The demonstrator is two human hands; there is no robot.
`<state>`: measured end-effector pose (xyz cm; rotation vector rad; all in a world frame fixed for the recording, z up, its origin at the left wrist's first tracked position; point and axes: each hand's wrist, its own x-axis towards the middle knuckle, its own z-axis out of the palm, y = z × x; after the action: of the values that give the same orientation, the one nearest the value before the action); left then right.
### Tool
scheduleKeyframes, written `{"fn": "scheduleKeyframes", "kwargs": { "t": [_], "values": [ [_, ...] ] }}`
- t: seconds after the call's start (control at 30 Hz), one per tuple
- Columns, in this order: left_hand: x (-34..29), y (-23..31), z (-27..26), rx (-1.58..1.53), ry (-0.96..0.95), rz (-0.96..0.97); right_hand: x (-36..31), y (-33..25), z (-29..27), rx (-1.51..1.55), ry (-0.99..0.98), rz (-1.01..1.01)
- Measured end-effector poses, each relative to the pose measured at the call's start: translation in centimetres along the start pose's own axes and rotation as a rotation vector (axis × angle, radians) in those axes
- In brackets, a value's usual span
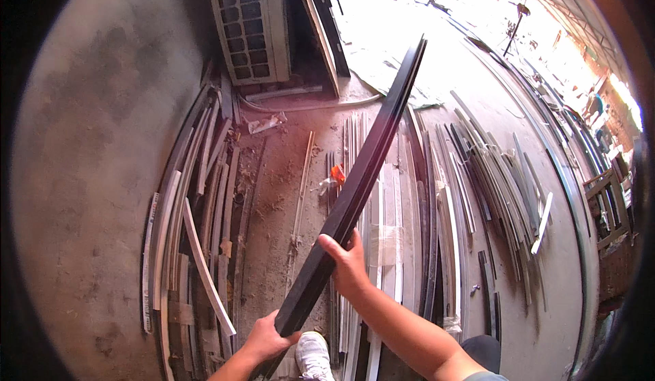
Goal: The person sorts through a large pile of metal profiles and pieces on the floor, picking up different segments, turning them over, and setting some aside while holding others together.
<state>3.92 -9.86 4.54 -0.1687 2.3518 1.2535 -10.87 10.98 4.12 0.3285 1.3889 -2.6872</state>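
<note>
A long dark metal profile slants across the middle of the view, its far end up and to the right. My left hand is closed around it near its lower end. Farther up, my right hand grips the profile, thumb on top and fingers going round the far side. Grooves run along its right-hand face. Beneath it on the floor lie bundles of pale and dark profiles, partly hidden by the held one.
More profiles lie along the wall on the left, and another stack on the right. An air-conditioner unit and leaning dark panels stand at the back. A white shoe shows below.
</note>
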Motion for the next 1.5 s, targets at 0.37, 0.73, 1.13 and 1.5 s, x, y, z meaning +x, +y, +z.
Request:
{"fn": "scheduleKeyframes", "kwargs": {
  "t": [0.37, 0.73, 1.13, 1.5],
  "values": [
    [6.9, 10.5, -1.3, -0.068, 0.273, 0.594, 2.8, -10.2, 3.0, -0.108, 0.023, -0.313],
    [6.3, 2.6, 1.5, -0.154, 0.420, 0.489, 16.6, -37.8, -15.3, -0.964, 0.491, -0.477],
    [3.8, -2.8, 2.7, -0.028, 0.254, 0.392, -13.4, -37.4, -37.3, -0.929, 0.457, -0.335],
    [5.8, 14.5, -2.3, 0.104, 0.216, 0.614, -33.9, -29.1, -46.8, -1.484, 1.131, -0.134]
  ]
}}
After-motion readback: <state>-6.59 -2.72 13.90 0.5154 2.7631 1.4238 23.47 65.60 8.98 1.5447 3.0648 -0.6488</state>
